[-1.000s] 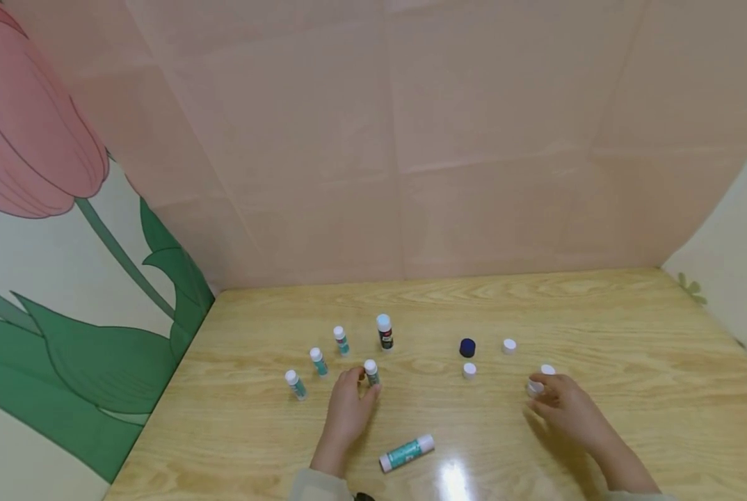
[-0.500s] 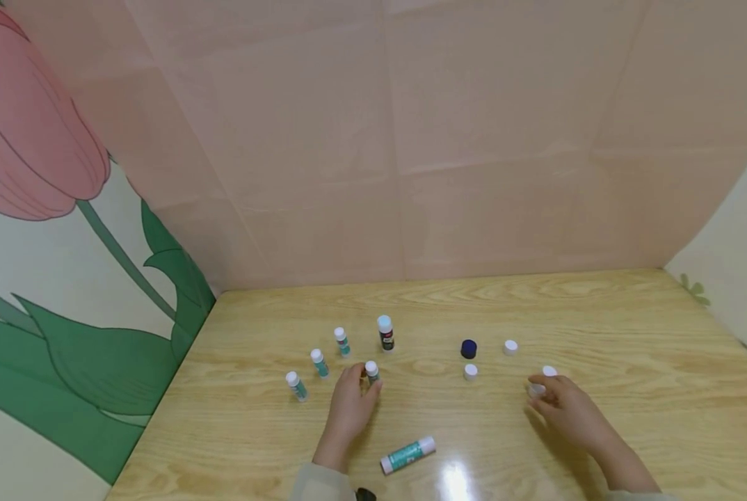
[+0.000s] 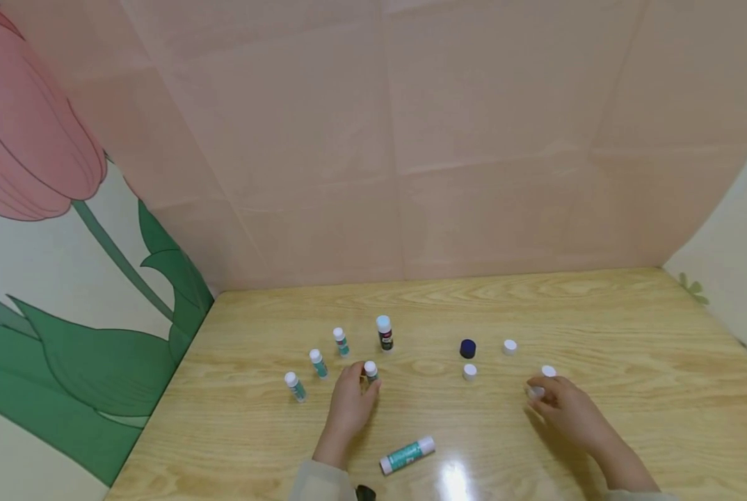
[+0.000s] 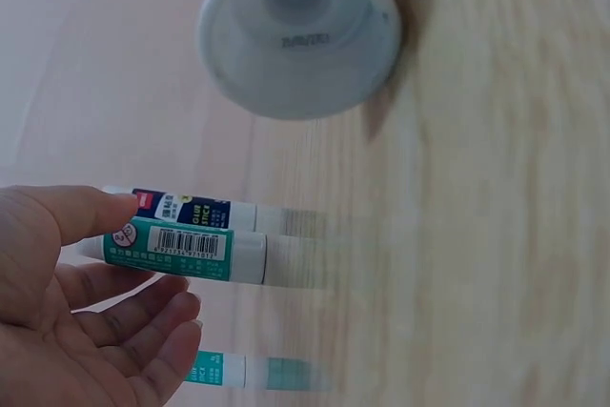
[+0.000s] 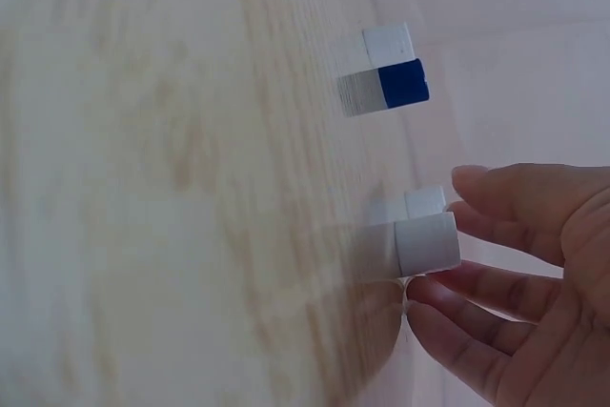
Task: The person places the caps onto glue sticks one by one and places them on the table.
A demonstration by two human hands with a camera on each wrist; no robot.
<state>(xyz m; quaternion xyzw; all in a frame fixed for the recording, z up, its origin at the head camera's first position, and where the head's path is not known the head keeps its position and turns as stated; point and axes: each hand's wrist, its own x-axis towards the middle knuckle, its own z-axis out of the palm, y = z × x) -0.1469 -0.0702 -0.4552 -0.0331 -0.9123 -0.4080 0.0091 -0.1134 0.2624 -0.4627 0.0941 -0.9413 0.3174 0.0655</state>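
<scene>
My left hand [image 3: 352, 400] is round an upright teal glue stick [image 4: 181, 250] with a white cap, thumb on one side and index finger on the other. The stick's base stands at the table. On the right, my right hand [image 3: 564, 403] has its thumb and fingertips round a white cap [image 5: 427, 245] close on the tabletop. A second white cap [image 3: 548, 371] sits just behind it. Nearer the person, a larger teal glue stick [image 3: 407, 456] lies on its side; its white end [image 4: 300, 40] looms in the left wrist view.
Several teal glue sticks [image 3: 319, 363] stand upright left of the left hand. A dark-labelled glue stick [image 3: 385, 334] stands behind it. Between the hands are a dark blue cap [image 3: 468, 348] and white caps [image 3: 470, 371]. The wooden table [image 3: 273, 313] meets a pink backdrop [image 3: 311, 209].
The right fingertips have drawn in slightly at the white cap. Otherwise hands and glue sticks keep their places; only the head view shifts a little.
</scene>
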